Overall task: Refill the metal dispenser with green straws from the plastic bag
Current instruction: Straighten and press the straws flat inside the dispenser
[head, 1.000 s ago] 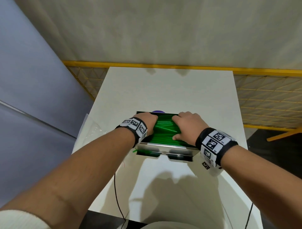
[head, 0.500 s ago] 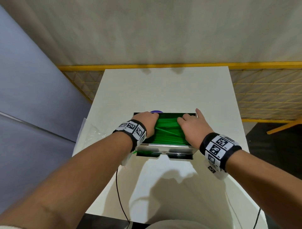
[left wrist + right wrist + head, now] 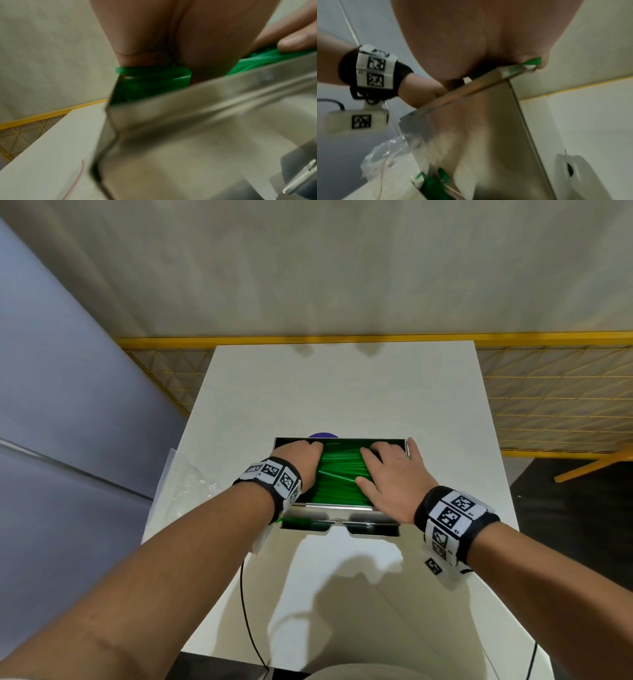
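Now both my hands lie palm-down on the straws (image 3: 337, 474) in the open dispenser (image 3: 342, 510), mid-frame on the table (image 3: 342, 392): my left hand (image 3: 301, 462) covers their left ends, fingers bent down at the far edge so I cannot tell if they grip anything. My right hand (image 3: 388, 474) is spread flat over the right ends, fingers straight, holding nothing. At the table's left edge lies the bag (image 3: 191, 491), and a few straws show in the front slot, lower left.
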